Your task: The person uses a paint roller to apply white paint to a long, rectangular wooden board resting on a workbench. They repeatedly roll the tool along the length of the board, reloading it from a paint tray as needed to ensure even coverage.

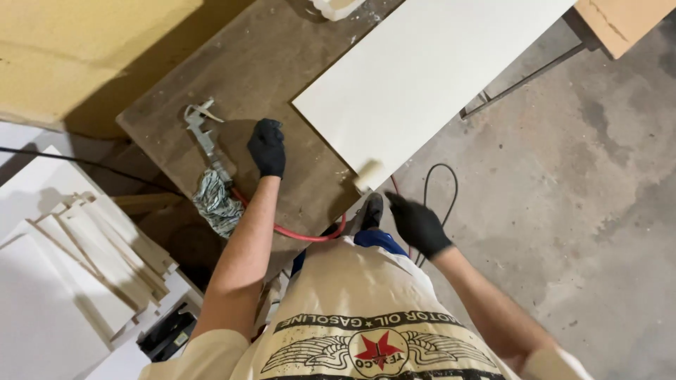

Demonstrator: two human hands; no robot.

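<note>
A large white panel [422, 70] lies on a worn brown table [260, 63]. A small cream paint roller [370, 174] touches the panel's near corner edge. My right hand [417, 224], in a black glove, is just below the roller and appears to grip its handle, which is hidden. My left hand [266, 146], also gloved in black, rests on the table top with its fingers curled and nothing in it. Beside it lie a metal spray gun [204, 130], a red hose [303, 234] and a patterned rag [217, 203].
Several white cut panels [77, 260] are stacked at the lower left. A black cable [443, 190] loops on the concrete floor [577, 211] to the right. A cardboard box [620, 21] sits at the upper right and a white container [334, 7] at the table's far edge.
</note>
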